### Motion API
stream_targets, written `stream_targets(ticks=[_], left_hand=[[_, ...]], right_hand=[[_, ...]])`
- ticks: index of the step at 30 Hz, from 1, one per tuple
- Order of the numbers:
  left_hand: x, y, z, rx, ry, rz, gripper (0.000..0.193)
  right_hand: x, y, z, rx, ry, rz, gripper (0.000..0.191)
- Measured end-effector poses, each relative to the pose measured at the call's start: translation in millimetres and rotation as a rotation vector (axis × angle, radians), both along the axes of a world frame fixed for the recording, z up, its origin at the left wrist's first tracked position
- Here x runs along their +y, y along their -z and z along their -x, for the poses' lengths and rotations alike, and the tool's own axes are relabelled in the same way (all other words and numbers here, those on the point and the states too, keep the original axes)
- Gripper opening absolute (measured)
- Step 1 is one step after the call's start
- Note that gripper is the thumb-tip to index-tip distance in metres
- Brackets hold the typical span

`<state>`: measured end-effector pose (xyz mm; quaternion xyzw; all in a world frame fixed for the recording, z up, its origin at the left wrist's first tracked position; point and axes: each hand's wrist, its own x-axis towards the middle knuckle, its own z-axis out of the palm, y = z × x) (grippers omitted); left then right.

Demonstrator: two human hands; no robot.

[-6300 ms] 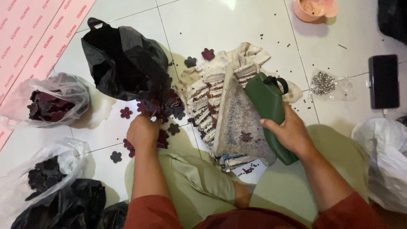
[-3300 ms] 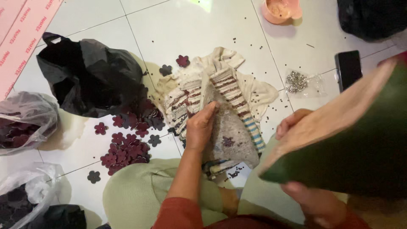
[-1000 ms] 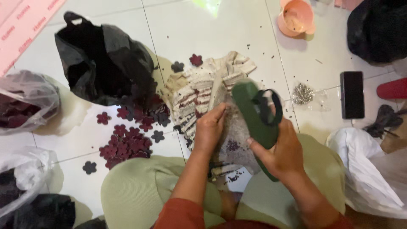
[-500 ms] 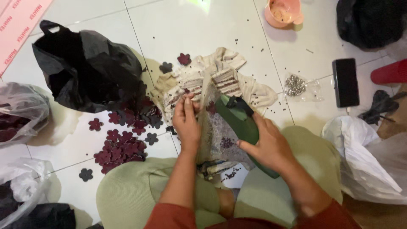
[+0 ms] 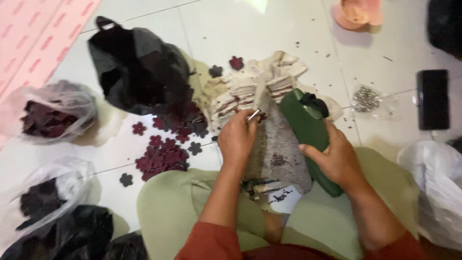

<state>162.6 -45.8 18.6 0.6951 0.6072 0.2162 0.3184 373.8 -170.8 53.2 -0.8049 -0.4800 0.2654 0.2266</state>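
Head view: green tool (image 5: 308, 132) gripped by right hand (image 5: 337, 159), now lowered onto grey pad (image 5: 279, 149). Left hand (image 5: 238, 139), brought back from flower pile (image 5: 163, 154) left of pad, pinches small metal pin (image 5: 253, 115) at pad's upper edge; punching position resumed.

You sit on the white tiled floor (image 5: 269, 29) of a home used as a small craft workplace. Dark red flower-shaped cut-outs (image 5: 163, 154) lie loose on the tiles; more fill clear plastic bags (image 5: 53, 113) beside a black plastic bag (image 5: 139, 72). A folded striped cloth (image 5: 240, 91) serves as your work pad, with a bag of small metal pieces (image 5: 366, 98), a phone (image 5: 433, 98) and a pink plastic bowl (image 5: 358, 12) nearby.
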Motion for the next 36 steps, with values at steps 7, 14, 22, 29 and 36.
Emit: stream_targets(ticks=[7, 14, 22, 29, 36], left_hand=[[10, -38, 130, 0.586, -0.008, 0.329, 0.032], [34, 10, 164, 0.608, -0.186, 0.276, 0.041], [47, 38, 157, 0.481, -0.163, 0.09, 0.041], [57, 45, 153, 0.644, -0.064, 0.096, 0.036], [44, -9, 136, 0.405, -0.182, 0.242, 0.03]], right_hand=[[6, -4, 3, 0.003, -0.059, -0.008, 0.081], [9, -5, 5, 0.084, 0.071, 0.175, 0.085], [13, -8, 4, 0.108, 0.02, 0.093, 0.087], [22, -3, 3, -0.035, 0.051, 0.374, 0.105], [22, 0, -1, -0.048, 0.035, 0.326, 0.103]])
